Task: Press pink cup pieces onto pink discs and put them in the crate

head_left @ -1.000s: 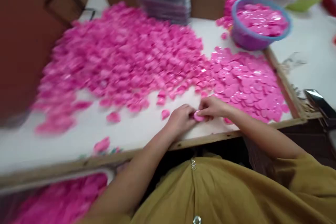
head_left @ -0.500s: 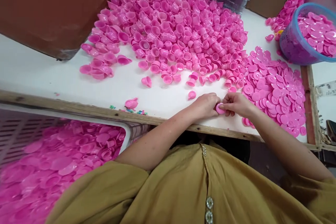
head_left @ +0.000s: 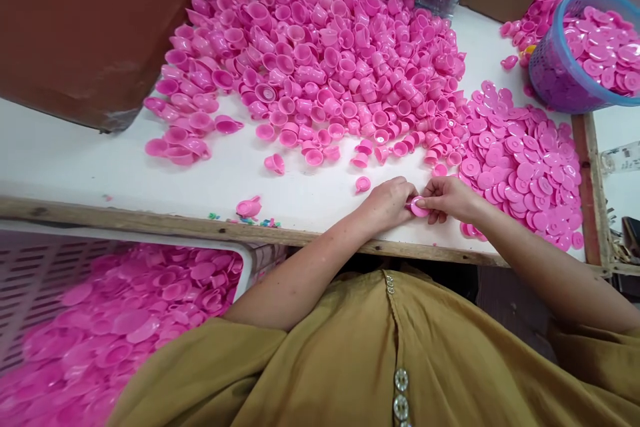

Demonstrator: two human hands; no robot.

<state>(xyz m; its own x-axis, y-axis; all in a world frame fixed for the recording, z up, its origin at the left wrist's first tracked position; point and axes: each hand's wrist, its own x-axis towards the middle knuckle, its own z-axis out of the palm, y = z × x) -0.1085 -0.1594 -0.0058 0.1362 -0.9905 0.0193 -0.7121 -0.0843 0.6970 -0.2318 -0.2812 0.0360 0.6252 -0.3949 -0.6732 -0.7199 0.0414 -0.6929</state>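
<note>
I see both hands meeting at the near edge of the white bench [head_left: 75, 160]. The left hand [head_left: 387, 203] and right hand [head_left: 450, 199] pinch one small pink piece [head_left: 416, 207] between their fingertips, so it lies directly between them, equally near to each. The heap of pink cups [head_left: 325, 47] lies beyond the left hand; the flat pink discs [head_left: 525, 167] lie just beside the right hand.
</note>
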